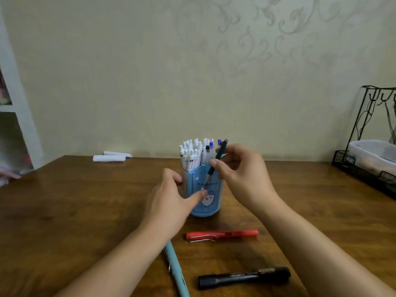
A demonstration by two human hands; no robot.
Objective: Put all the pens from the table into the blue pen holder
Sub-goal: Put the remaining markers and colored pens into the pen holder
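The blue pen holder [211, 205] stands mid-table, packed with several white pens [191, 154]. My left hand [171, 200] wraps its left side, thumb on the front. My right hand [240, 170] pinches a dark teal pen [218, 157], tilted, its tip down inside the holder's front pocket. On the table nearer me lie a red pen [222, 234], a black marker [244, 277] and a light blue pen [177, 273], partly under my left forearm.
The brown wooden table [85, 206] reaches back to a patterned wall. Two white paper rolls [109, 157] lie at the far edge. A black wire rack [368, 159] with a clear plastic box stands at the right. A white shelf is at the left.
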